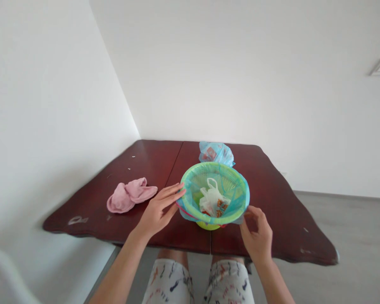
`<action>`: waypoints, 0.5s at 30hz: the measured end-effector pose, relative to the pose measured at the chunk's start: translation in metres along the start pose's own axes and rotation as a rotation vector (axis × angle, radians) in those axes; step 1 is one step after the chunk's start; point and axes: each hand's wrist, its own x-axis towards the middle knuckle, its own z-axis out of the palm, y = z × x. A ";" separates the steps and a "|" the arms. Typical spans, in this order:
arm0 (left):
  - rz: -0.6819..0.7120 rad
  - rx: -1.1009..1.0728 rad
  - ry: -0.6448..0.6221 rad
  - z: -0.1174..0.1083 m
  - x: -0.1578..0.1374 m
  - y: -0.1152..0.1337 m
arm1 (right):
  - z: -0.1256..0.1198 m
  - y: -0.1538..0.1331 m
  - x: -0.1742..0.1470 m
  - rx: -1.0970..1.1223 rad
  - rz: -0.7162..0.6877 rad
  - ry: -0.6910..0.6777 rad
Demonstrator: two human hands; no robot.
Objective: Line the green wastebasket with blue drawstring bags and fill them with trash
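Observation:
A green basket-like bin [209,226] stands near the front of the table, lined with a thin blue plastic bag [190,185] folded over its rim. Inside lies a crumpled white plastic bag [213,198] with an orange-brown printed packet [222,205]. My left hand [161,211] rests its outstretched fingers against the left side of the rim. On the right, my right hand [258,230] has thumb and fingers pinched at the overhanging edge of the blue bag, just below the rim.
A tied-up light blue bag [215,153] with things in it sits behind the bin. A crumpled pink cloth [131,195] lies on the left of the dark red table [281,219]. White walls stand behind and to the left. My knees are under the front edge.

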 end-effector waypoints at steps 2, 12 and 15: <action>0.010 0.017 -0.016 -0.004 0.001 0.002 | -0.001 0.001 -0.003 -0.014 -0.072 0.040; -0.128 0.011 -0.017 0.008 -0.005 0.025 | 0.023 -0.006 -0.038 -0.144 -0.357 0.150; -0.101 0.050 -0.053 0.010 -0.007 0.027 | 0.028 -0.002 -0.048 -0.202 -0.364 0.104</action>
